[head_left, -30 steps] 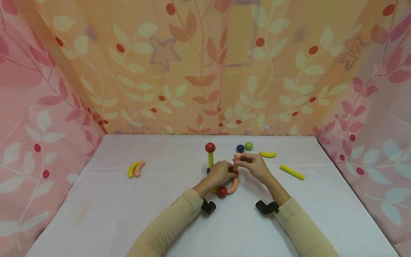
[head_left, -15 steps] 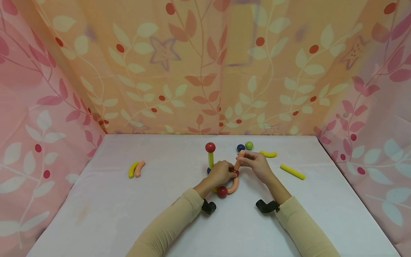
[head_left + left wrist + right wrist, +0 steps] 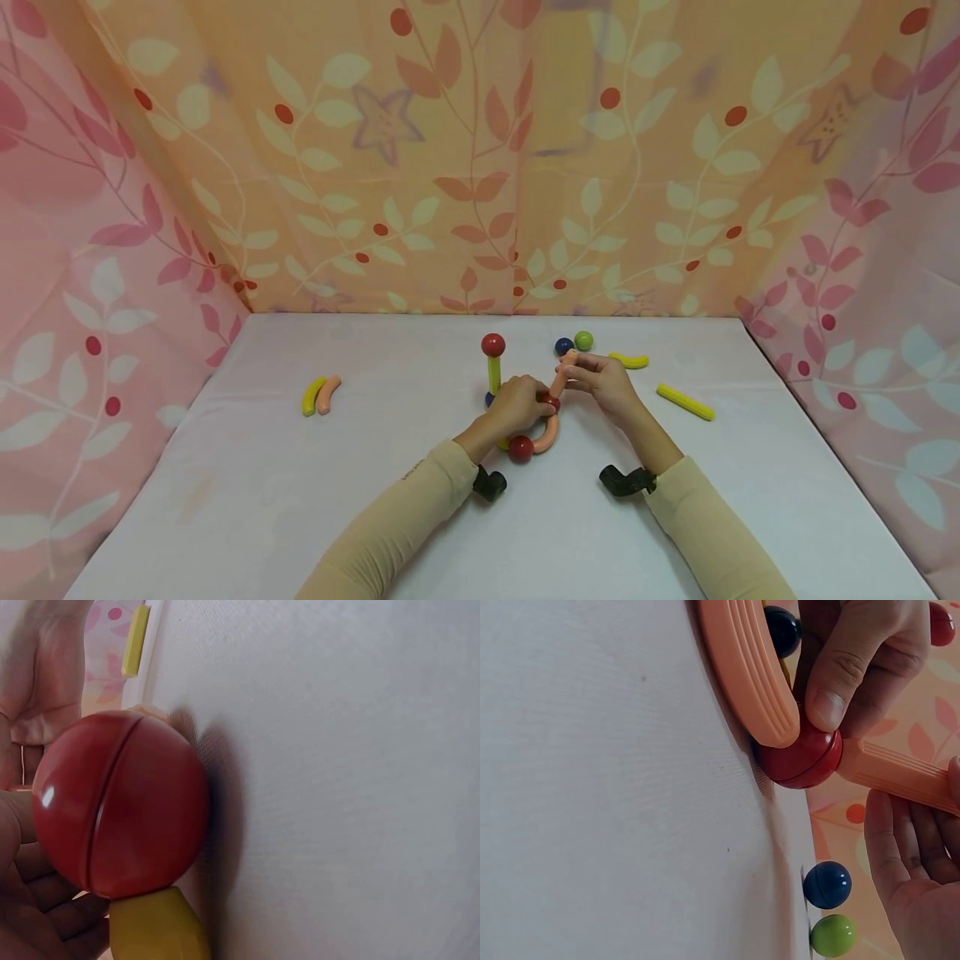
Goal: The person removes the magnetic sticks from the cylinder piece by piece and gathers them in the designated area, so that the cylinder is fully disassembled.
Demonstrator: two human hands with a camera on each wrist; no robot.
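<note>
My left hand (image 3: 517, 407) holds a red ball (image 3: 802, 761) low over the table, its thumb pressed on top. A curved peach bar (image 3: 754, 679) meets that ball and bends round to a second red ball (image 3: 521, 449), joined to a yellow piece (image 3: 157, 926). With fingers and thumb, my right hand (image 3: 609, 390) pinches a peach stick (image 3: 900, 778) whose lower end meets the held ball; it leans to the right. Behind the left hand, a yellow rod (image 3: 493, 375) stands upright, a red ball (image 3: 493, 344) on top and a dark blue ball (image 3: 490, 399) at its foot.
Blue (image 3: 564, 346) and green (image 3: 583, 340) balls sit beyond the right hand. A curved yellow piece (image 3: 628, 361) and a straight yellow bar (image 3: 686, 402) lie to the right. Curved yellow (image 3: 313, 397) and peach (image 3: 327, 395) pieces lie at left.
The peach stick has tipped from near upright to a lean to the right, the right hand moving slightly right with it. The left hand keeps its hold on the red ball.
</note>
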